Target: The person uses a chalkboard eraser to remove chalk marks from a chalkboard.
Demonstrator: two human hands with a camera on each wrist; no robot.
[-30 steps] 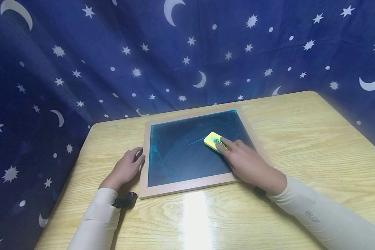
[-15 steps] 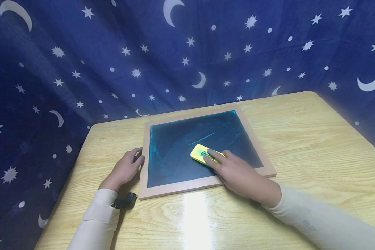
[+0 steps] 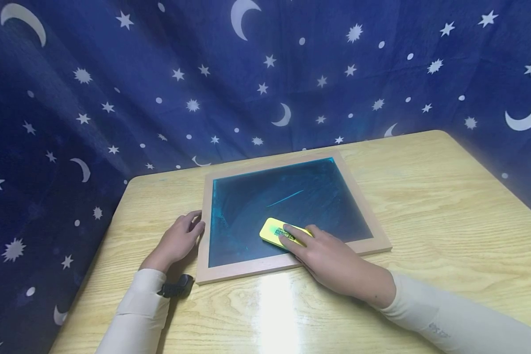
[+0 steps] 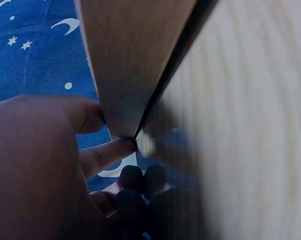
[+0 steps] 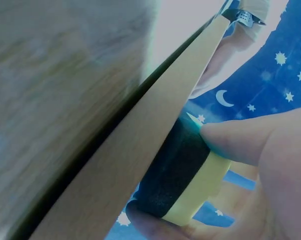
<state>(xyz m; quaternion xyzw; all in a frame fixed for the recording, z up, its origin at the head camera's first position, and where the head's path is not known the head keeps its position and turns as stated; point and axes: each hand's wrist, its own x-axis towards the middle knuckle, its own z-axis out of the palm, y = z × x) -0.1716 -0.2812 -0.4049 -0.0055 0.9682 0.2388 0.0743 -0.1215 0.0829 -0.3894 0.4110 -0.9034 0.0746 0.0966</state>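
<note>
A framed chalkboard (image 3: 243, 211) lies flat, its dark surface hazed with blue-green chalk dust. One thin blue-green line (image 3: 285, 198) crosses its middle. My right hand (image 3: 336, 260) grips a yellow eraser (image 3: 271, 230) marked "MAGNETIC" against the lower part of the board. In the right wrist view, thumb and fingers hold opposite sides of the eraser (image 5: 198, 192), above its dark felt layer (image 5: 175, 165). My left hand (image 3: 177, 243) rests at the board's left side, with thumb and fingertips touching the outer edge of the wooden frame (image 4: 133, 55).
The board rests on a light wood-grain table (image 3: 425, 196) with rounded far corners. A dark blue curtain (image 3: 230, 59) with moons and stars hangs behind and to the left. A bright reflection shows on the table in front. A black wrist strap (image 3: 177, 286) sits at the left sleeve.
My right hand has drawn the eraser left and toward me, from the line's right end to the board's lower part, uncovering the whole line. The left hand has stayed put.
</note>
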